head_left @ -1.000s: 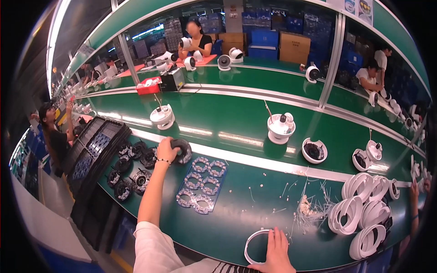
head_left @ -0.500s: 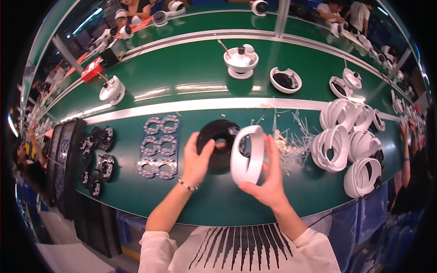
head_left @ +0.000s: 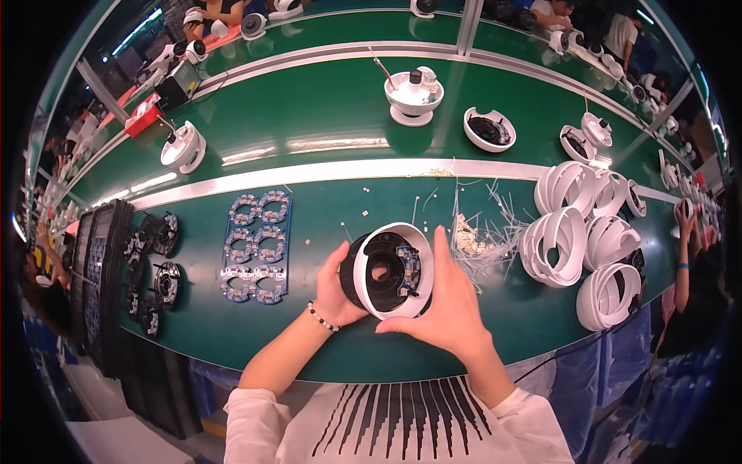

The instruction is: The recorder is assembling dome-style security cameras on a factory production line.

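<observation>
Over the green bench, my left hand [head_left: 337,292] is closed on a round black plastic housing [head_left: 380,251] with a hole in its middle. A small blue circuit board [head_left: 408,271] sits inside that housing. My right hand [head_left: 450,309] holds a white plastic ring [head_left: 371,300] by its right side, thumb low and fingers raised along the outer wall. The ring surrounds the front of the black housing, whose left side sticks out behind it. Whether the two are seated together I cannot tell.
Left of my hands lies a blue circuit-board panel [head_left: 256,246], with black housings [head_left: 166,284] and a black tray stack [head_left: 97,271] beyond. White rings [head_left: 553,247] are piled at right, near loose white strips [head_left: 495,236]. White bowl-shaped assemblies [head_left: 414,97] stand on the far strip.
The white ring has moved left onto the black housing, which were apart before. The housing has turned so its inside with the board faces up toward me.
</observation>
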The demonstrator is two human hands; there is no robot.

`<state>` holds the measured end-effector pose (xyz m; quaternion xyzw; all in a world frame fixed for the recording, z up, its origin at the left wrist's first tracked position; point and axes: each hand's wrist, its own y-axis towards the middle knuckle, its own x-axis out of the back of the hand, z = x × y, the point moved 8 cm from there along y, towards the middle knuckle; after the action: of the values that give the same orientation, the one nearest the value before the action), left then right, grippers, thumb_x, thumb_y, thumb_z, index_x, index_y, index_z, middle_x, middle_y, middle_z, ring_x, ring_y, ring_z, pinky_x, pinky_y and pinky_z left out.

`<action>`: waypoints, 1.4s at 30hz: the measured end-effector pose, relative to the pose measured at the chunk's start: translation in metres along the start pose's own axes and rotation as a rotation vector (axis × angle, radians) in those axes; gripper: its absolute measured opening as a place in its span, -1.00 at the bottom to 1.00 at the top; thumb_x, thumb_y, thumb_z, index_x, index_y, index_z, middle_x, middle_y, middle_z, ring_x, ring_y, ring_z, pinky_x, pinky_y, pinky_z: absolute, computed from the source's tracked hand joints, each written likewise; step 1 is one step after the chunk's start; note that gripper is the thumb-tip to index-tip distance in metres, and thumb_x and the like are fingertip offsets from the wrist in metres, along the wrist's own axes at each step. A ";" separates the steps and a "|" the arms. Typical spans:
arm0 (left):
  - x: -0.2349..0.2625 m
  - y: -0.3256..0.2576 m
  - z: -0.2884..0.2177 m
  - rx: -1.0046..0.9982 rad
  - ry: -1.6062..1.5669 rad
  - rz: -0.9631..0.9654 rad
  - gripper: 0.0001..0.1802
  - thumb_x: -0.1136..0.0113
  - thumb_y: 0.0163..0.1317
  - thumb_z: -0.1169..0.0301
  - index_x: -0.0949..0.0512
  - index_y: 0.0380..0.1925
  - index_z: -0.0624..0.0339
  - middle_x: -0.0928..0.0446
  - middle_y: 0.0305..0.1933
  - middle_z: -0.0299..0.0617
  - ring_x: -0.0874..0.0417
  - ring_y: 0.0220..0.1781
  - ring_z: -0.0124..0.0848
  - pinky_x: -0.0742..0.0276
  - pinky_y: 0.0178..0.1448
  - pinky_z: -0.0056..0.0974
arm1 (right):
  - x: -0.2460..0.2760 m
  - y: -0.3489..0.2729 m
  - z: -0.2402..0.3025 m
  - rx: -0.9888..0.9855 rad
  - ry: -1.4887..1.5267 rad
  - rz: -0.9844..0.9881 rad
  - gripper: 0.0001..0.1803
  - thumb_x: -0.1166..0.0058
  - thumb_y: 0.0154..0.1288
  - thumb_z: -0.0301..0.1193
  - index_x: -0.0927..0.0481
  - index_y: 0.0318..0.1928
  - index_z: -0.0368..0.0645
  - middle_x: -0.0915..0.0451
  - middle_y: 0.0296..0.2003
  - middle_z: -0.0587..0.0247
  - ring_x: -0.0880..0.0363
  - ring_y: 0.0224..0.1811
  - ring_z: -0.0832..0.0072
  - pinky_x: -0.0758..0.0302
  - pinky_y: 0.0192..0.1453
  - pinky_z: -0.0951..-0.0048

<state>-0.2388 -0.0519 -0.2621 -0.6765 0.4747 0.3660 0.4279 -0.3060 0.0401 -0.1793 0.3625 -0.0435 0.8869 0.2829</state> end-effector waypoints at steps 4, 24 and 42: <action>-0.003 -0.006 -0.002 0.023 -0.079 -0.008 -0.38 0.30 0.18 0.00 -0.27 0.12 0.20 -0.34 0.13 -0.04 -0.38 0.13 -0.15 -0.24 0.23 -0.02 | -0.005 0.009 0.025 0.275 -0.100 -0.021 0.46 -0.43 -0.57 0.06 0.21 0.27 -0.39 -0.13 0.15 -0.19 -0.14 0.20 0.00 -0.13 0.22 0.15; -0.007 -0.007 -0.005 -0.098 -0.071 0.157 -0.33 0.21 0.17 -0.18 -0.30 0.09 0.08 -0.41 0.02 -0.17 -0.43 0.03 -0.33 -0.36 0.14 -0.20 | -0.031 0.014 0.034 0.420 -0.071 -0.089 0.30 -0.42 -0.51 0.01 0.03 0.25 -0.30 -0.14 0.16 -0.10 -0.13 0.18 0.05 -0.13 0.21 0.15; -0.017 -0.017 -0.003 -0.235 0.219 0.038 -0.25 -0.01 -0.07 0.07 -0.20 0.11 0.27 -0.30 0.11 -0.02 -0.37 0.12 -0.20 -0.33 0.18 -0.14 | -0.025 -0.002 0.022 0.194 0.021 -0.369 0.31 -0.38 -0.48 0.01 0.08 0.23 -0.41 -0.10 0.14 -0.15 -0.12 0.12 0.01 -0.13 0.15 0.07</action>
<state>-0.2276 -0.0455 -0.2418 -0.7487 0.4851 0.3509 0.2844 -0.2768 0.0233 -0.1799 0.3807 0.1121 0.8237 0.4050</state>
